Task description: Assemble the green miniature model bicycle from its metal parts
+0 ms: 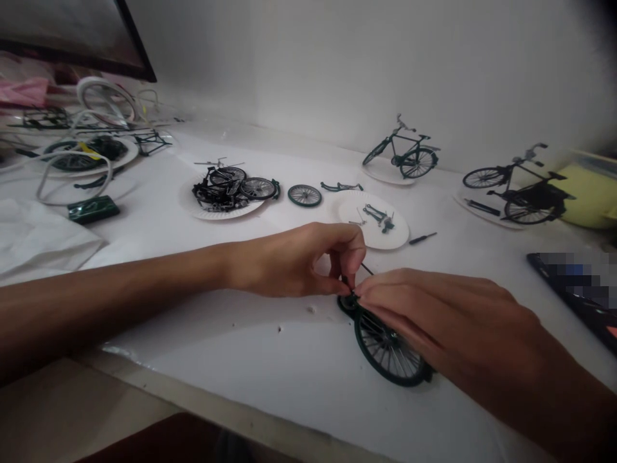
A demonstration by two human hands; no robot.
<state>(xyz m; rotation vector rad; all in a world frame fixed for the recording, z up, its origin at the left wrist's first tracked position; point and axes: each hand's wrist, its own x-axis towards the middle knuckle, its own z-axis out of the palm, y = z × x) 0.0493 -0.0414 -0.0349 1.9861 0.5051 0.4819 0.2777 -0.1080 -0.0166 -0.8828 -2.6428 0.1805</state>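
Head view: left hand, fingers pinched on narrow end of green model-bicycle section; right hand, fingers closed on it just beside, palm over its spoked wheel. Section at near side of worktop; loose wheel, plate of small parts beyond.

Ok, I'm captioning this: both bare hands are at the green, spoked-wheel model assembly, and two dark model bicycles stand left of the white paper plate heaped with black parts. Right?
Not quite: the head view shows the two bicycles standing right of that plate. The left hand and right hand are at the green assembly.
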